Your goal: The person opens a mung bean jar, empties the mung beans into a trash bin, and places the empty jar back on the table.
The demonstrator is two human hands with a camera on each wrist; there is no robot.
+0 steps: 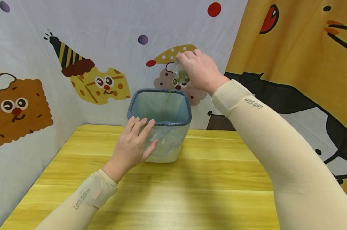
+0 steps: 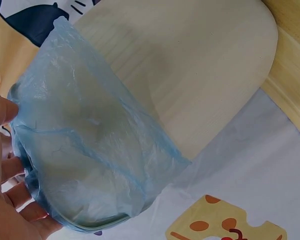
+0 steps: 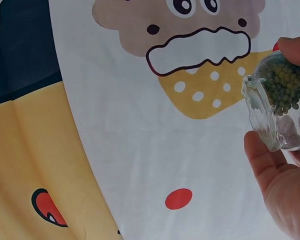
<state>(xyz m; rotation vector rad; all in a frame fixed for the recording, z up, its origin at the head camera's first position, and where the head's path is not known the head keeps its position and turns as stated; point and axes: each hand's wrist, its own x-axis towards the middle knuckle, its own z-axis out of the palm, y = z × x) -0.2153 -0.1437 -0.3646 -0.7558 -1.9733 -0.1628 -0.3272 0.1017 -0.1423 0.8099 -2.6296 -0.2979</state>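
Observation:
My right hand (image 1: 200,70) grips a small clear glass cup (image 3: 265,117), tilted above the bin's right back rim. Small round green grains (image 3: 289,82) show inside it in the right wrist view. A thin trickle of them (image 1: 169,95) drops from its mouth into the bin. The pale waste bin (image 1: 164,158) stands upright, lined with a translucent blue bag (image 1: 167,139) folded over its rim. At the near left side of that rim is my left hand (image 1: 130,145), fingers spread and fairly straight, fingertips at the edge. The bin's floor is hidden.
The bin stands on a yellow wood-grain table (image 1: 225,179), near its back edge. Behind hangs a white cloth (image 1: 110,32) printed with cartoon food; an orange printed cloth (image 1: 300,54) hangs to the right. Beige sleeves (image 1: 279,143) cover both forearms.

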